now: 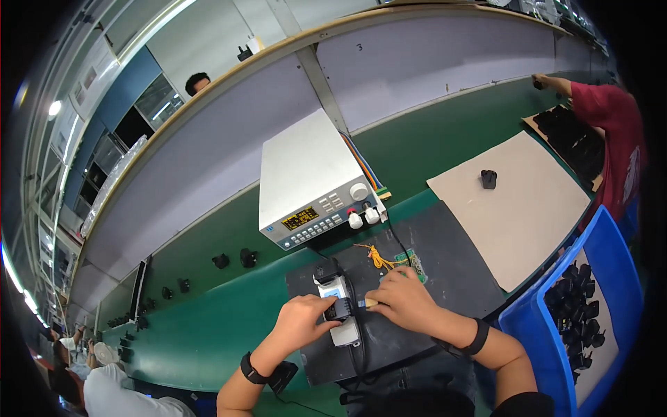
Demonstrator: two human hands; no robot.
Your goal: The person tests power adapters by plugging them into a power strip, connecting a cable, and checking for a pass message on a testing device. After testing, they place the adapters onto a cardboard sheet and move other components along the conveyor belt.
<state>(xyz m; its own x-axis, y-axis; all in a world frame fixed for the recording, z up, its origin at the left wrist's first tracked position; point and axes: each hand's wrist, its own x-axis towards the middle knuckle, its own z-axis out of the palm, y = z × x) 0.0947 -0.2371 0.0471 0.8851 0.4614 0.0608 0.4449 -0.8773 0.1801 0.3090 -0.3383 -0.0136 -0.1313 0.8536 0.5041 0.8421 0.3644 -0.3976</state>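
My left hand [303, 324] is closed around a black plug adapter [338, 310], thumb and fingers on its sides. The adapter sits on a white power strip [345, 336] that lies on a black mat. From the other side, my right hand [404, 300] pinches a connector plug [366, 304] with a pale tan body and a bluish tip. That tip points at the adapter's side; whether it is inserted, I cannot tell. Just beyond my right hand lies a green circuit board [411, 264], with a bundle of yellow wire [379, 258] beside it.
A white bench instrument [306, 167] stands behind the mat [445, 240]. Loose black adapters [248, 258] are on the green bench to the left. One adapter [489, 179] rests on cardboard [517, 229]. A blue bin [531, 326] holds many adapters. A person in red [618, 132] works at right.
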